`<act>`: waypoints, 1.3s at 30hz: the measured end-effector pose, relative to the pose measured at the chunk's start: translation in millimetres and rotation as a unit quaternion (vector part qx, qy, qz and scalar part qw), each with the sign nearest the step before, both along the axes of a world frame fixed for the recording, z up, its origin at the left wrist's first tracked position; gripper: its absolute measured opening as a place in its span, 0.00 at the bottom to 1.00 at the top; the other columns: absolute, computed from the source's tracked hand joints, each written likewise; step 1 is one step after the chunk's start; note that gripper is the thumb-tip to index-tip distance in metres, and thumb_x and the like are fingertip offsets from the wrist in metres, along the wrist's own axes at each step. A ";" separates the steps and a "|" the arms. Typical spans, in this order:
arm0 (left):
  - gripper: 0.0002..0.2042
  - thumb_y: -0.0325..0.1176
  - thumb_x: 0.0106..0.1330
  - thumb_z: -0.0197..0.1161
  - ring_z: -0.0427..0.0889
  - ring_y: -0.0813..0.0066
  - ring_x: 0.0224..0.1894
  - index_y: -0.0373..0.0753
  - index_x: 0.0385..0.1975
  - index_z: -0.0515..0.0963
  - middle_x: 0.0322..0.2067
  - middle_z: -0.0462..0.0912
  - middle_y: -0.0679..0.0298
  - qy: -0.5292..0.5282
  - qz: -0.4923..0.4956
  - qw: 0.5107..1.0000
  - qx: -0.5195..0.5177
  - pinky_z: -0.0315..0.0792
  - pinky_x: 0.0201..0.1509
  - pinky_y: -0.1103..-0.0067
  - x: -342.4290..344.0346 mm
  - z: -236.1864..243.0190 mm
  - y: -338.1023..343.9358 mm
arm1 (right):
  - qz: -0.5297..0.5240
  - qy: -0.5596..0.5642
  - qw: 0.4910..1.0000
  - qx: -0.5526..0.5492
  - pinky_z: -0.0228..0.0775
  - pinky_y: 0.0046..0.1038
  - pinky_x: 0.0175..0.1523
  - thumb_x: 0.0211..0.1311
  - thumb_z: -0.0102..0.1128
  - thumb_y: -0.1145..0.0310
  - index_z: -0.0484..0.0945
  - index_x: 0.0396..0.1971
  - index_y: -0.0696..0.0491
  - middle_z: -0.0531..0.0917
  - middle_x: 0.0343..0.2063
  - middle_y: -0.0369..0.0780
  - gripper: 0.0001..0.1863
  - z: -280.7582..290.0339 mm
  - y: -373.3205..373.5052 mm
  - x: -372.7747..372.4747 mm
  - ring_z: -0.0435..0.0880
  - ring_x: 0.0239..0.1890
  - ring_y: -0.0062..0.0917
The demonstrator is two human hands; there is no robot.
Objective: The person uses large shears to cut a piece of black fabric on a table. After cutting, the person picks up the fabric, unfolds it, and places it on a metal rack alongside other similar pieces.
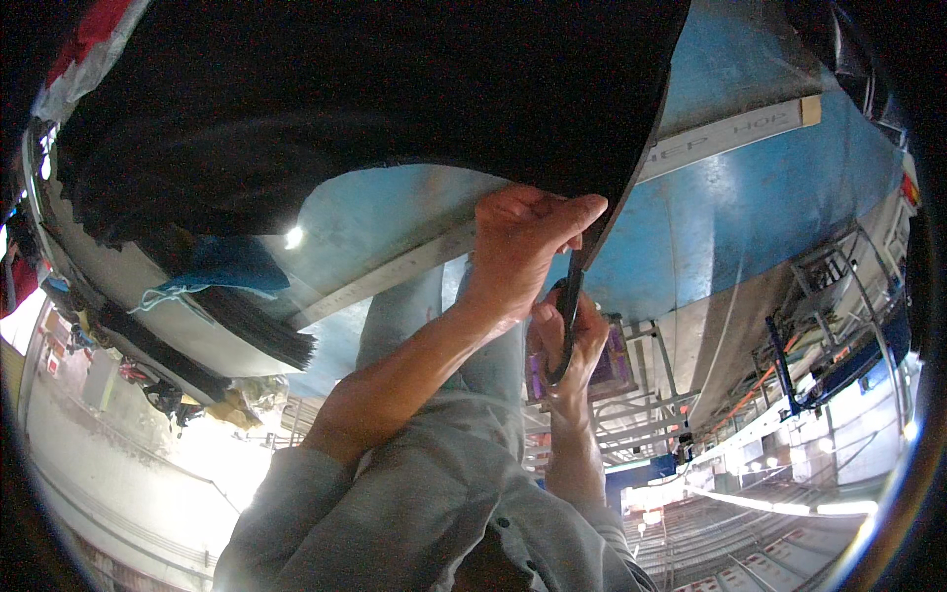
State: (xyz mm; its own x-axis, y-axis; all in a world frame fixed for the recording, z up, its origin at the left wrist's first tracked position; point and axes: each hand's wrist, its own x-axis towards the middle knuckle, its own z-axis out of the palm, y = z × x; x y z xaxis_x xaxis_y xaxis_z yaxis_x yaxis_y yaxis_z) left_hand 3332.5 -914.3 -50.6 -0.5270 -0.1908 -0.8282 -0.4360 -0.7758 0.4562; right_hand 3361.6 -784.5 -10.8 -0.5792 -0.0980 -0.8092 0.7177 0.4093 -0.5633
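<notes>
Black cloth (345,99): pinching edge in left hand (518,252), curling right hand (587,340) round dark tool (570,321), possibly scissors; being mid-work, not yet releasing.

A large black fabric sheet (375,99) lies spread across a blue tabletop (730,212), its near edge curving inward, while a slim dark strip-like piece (569,331), kind unclear, slants below its right corner.

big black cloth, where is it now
The big black cloth fills the head view's upper left and centre, over the blue table, with the left hand at its lower right end.
</notes>
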 end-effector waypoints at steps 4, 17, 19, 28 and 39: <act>0.08 0.34 0.56 0.71 0.74 0.86 0.20 0.37 0.23 0.83 0.18 0.80 0.68 0.006 -0.003 1.000 0.002 0.66 0.25 0.86 0.7 -1.2 -0.5 | -0.022 -0.014 1.000 -0.006 0.55 0.19 0.17 0.54 0.68 0.58 0.72 0.20 0.55 0.71 0.11 0.32 0.18 2.4 -2.2 -1.0 0.67 0.12 0.13; 0.15 0.39 0.54 0.71 0.66 0.85 0.14 0.41 0.11 0.75 0.12 0.74 0.71 0.003 0.029 1.000 -0.011 0.56 0.20 0.85 -5.0 1.5 4.4 | -0.033 -0.021 0.999 -0.009 0.57 0.19 0.17 0.54 0.70 0.57 0.72 0.23 0.55 0.71 0.11 0.31 0.19 2.4 -1.0 -0.8 0.67 0.12 0.13; 0.15 0.38 0.54 0.70 0.66 0.85 0.15 0.41 0.11 0.75 0.12 0.74 0.71 0.003 0.040 0.999 -0.007 0.56 0.21 0.85 -5.1 1.5 5.0 | -0.049 -0.028 0.998 -0.032 0.59 0.19 0.18 0.53 0.70 0.55 0.72 0.24 0.55 0.72 0.13 0.31 0.20 0.8 1.3 1.3 0.68 0.14 0.14; 0.14 0.36 0.54 0.70 0.68 0.84 0.16 0.42 0.11 0.75 0.13 0.74 0.71 -0.001 0.065 0.998 0.006 0.57 0.21 0.84 -5.1 0.5 7.3 | -0.050 -0.025 0.992 -0.111 0.64 0.18 0.24 0.41 0.71 0.37 0.71 0.31 0.57 0.72 0.19 0.31 0.36 -1.7 13.9 6.7 0.72 0.20 0.14; 0.16 0.36 0.54 0.69 0.65 0.85 0.13 0.42 0.08 0.73 0.10 0.71 0.72 0.016 0.036 0.999 -0.012 0.55 0.19 0.82 -6.8 4.3 3.4 | -0.017 -0.008 0.996 -0.085 0.64 0.18 0.24 0.45 0.68 0.36 0.71 0.31 0.57 0.72 0.20 0.31 0.36 -3.0 8.8 -11.9 0.72 0.21 0.14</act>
State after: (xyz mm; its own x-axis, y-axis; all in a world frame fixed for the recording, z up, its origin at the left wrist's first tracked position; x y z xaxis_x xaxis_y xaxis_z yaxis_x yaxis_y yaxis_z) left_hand 3325.6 -910.8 -46.3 -0.5373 -0.2489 -0.8058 -0.3645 -0.7931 0.4880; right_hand 3349.7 -775.6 -13.8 -0.5716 -0.2142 -0.7921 0.7392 0.2847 -0.6103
